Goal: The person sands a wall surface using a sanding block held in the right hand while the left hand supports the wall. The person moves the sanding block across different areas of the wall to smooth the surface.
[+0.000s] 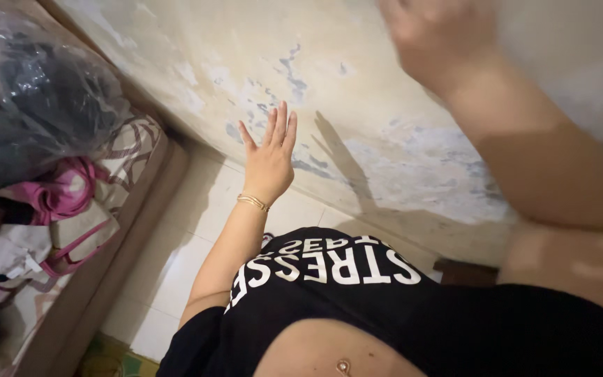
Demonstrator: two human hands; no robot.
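Peeling plaster wall (385,139) and white tiled floor (197,209) are shown. Left hand (270,157) is held open, fingers spread, empty, near the wall. Right hand (441,38) is raised and blurred; its grip cannot be told. Nearest is the wall: rigid, flaky, judged graspable nowhere, only pressable flat. A plastic bag (36,105) lies on the bed (127,195).

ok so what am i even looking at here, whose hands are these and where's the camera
The camera sits on a person's head and looks down, so you see their own body and arms. The left hand is raised with fingers spread, open and holding nothing, in front of a stained, peeling wall. A gold bracelet circles that wrist. The right hand is up near the top edge, blurred, so its grip cannot be told. Below is a white tiled floor. At the left, a clear plastic bag of dark things rests on a patterned surface beside pink fabric.
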